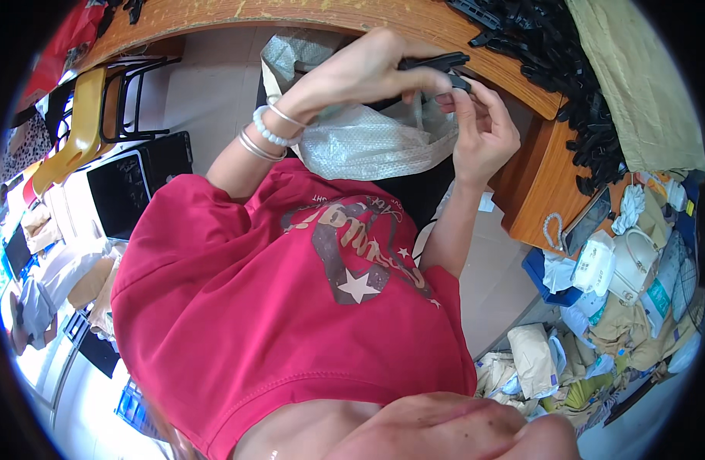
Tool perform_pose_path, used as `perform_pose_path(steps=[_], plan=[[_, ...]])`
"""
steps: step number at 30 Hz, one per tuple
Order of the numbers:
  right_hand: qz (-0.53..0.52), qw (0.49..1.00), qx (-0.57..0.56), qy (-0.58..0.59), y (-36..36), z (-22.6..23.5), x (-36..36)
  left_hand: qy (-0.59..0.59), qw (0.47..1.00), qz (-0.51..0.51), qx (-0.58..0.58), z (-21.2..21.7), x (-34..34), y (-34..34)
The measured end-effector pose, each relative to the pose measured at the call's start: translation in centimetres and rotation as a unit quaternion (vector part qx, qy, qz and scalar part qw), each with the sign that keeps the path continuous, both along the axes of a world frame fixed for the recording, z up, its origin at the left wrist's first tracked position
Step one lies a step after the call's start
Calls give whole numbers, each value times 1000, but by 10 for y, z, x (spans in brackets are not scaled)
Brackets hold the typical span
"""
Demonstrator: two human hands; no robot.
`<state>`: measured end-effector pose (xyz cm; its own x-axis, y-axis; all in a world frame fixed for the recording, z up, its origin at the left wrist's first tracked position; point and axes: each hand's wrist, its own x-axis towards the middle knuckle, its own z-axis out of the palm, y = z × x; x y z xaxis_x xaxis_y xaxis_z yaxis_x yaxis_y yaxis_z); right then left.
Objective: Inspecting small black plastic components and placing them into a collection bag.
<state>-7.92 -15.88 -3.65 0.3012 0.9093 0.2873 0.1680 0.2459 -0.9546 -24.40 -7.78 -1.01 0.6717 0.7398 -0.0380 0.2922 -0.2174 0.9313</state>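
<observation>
My left hand [368,69], with bracelets at its wrist, is closed round a long, narrow black plastic piece [437,61]. The thumb of that hand reaches toward my right hand. Close beside it, my right hand [487,134] pinches a small dark end [461,83] between thumb and fingers. Whether this end belongs to the same black piece, I cannot tell. Under both hands a white woven sack [375,146] hangs open between my lap and the table; what lies inside is hidden.
The curved wooden table [521,80] edges the space ahead and to the right. A heap of black plastic pieces [571,84] covers its right part. Bracelet [552,230], phone [588,221] and white handbag [632,264] sit at right. A yellow chair [84,126] stands left.
</observation>
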Motion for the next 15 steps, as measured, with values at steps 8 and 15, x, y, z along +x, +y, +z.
perform_pose_path(steps=[8,15], plan=[[-36,999,10,3,8,12,-3,21,975,-26,221,0,-5,-6],[13,997,-19,-74,7,-3,9,57,986,-68,141,-5,-7,-6]])
